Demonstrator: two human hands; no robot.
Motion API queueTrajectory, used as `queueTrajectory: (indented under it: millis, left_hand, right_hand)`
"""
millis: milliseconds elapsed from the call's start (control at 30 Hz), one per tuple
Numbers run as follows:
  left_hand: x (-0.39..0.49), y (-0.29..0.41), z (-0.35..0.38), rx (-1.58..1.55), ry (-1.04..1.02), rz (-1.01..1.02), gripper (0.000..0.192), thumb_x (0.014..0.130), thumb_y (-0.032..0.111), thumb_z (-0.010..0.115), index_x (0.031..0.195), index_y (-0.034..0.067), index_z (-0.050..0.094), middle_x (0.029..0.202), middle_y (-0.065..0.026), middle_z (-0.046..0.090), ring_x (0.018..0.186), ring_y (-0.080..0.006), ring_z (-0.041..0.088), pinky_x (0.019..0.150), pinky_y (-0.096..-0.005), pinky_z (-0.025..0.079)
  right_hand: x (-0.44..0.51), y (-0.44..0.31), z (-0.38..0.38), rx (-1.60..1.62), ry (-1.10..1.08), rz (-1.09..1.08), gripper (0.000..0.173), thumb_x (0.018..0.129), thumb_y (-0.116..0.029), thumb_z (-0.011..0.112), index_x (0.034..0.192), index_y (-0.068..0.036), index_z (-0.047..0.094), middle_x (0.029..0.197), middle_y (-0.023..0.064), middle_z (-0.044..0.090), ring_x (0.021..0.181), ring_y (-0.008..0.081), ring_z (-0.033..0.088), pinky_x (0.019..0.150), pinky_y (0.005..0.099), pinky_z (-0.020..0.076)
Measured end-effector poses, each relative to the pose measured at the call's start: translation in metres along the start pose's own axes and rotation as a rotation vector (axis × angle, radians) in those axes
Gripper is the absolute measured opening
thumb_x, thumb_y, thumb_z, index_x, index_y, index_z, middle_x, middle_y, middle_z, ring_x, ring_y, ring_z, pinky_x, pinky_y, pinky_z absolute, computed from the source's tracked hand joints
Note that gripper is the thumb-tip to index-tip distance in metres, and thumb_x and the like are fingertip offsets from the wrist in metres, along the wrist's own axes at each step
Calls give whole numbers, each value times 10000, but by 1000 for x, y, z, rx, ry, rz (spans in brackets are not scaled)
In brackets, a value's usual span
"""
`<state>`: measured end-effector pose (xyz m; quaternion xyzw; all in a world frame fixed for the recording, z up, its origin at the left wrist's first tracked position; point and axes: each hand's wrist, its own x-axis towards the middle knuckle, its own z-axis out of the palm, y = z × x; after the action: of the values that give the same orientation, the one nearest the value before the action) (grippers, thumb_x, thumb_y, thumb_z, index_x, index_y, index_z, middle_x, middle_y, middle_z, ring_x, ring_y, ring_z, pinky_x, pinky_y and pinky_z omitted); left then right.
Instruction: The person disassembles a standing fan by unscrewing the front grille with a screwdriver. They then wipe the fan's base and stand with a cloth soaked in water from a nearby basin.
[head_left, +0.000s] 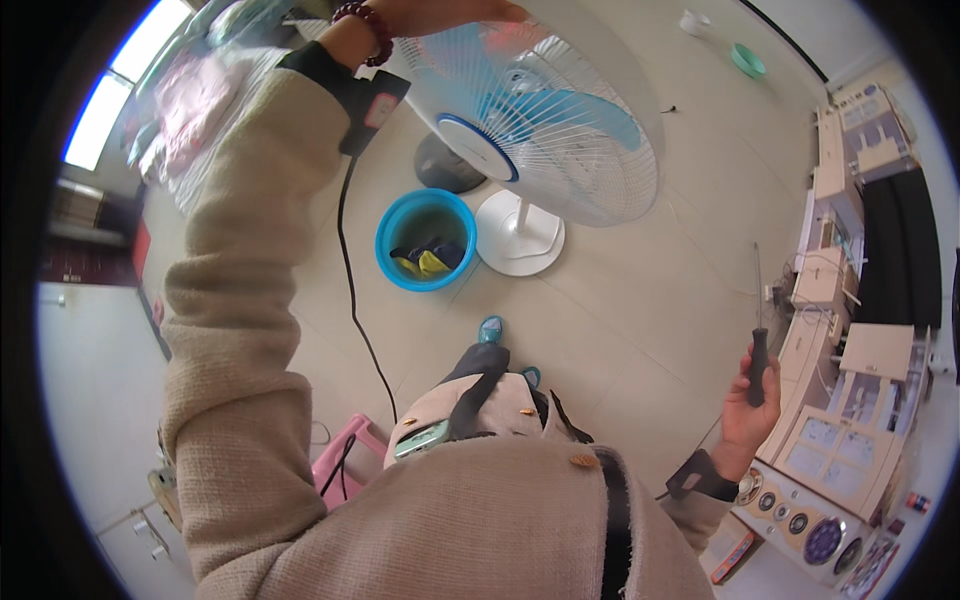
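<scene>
In my right hand (752, 409), off to the right, is a screwdriver (759, 352) with a dark handle and a long thin shaft pointing away from me. My left hand (450, 16) lies at the upper rim of an electric fan (577, 142), partly cut off by the picture's top edge. Whether its fingers grip the guard cannot be seen. The fan has light-blue blades behind a white wire guard and stands on a round white base (521, 240). Its head is tilted.
Left of the fan's base stands a blue bucket (384, 255) with dark and yellow cloth inside. A dark round object (448, 161) sits behind it. A pink plastic stool (364, 435) is near my left side. Cabinets (821, 337) with cables line the right. A black cable hangs from my left wrist.
</scene>
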<state>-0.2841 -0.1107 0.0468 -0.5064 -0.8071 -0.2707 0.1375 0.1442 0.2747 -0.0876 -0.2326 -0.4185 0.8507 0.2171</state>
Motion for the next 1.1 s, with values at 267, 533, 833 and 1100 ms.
queueTrajectory:
  millis: [267, 533, 833, 1100]
  left_hand:
    - [42, 21, -9, 30, -46, 14, 495, 792, 256, 784, 1215, 83, 595, 1101, -115, 568, 1030, -258, 570, 899, -358, 465]
    - [41, 25, -11, 89, 16, 78, 510, 745, 244, 807, 1180, 69, 604, 1118, -117, 604, 1052, -277, 571, 907, -372, 469]
    - [41, 27, -9, 113, 42, 44, 515, 740, 309, 818, 1105, 19, 599, 1036, -145, 604, 992, -291, 578, 871, -379, 467]
    - [53, 37, 4, 176, 9, -40, 584, 758, 418, 784, 1112, -19, 622, 1092, -197, 631, 1048, -318, 604, 897, -392, 493]
  right_hand:
    - [-6, 4, -29, 42, 119, -112, 270, 955, -83, 554, 1212, 0, 544, 1229, 209, 595, 1035, 227, 646, 690, 230, 560]
    - [3, 39, -2, 59, 212, -62, 197, 925, -75, 600, 1118, -46, 570, 1138, 185, 638, 986, 256, 660, 675, 227, 530]
    - [9, 51, 2, -23, 169, -69, 173, 918, -71, 602, 1084, -39, 563, 1090, 168, 652, 963, 250, 669, 666, 221, 525]
    - [19, 42, 5, -42, 169, -127, 176, 915, -63, 602, 1081, -25, 559, 1037, 151, 649, 939, 257, 676, 656, 220, 525]
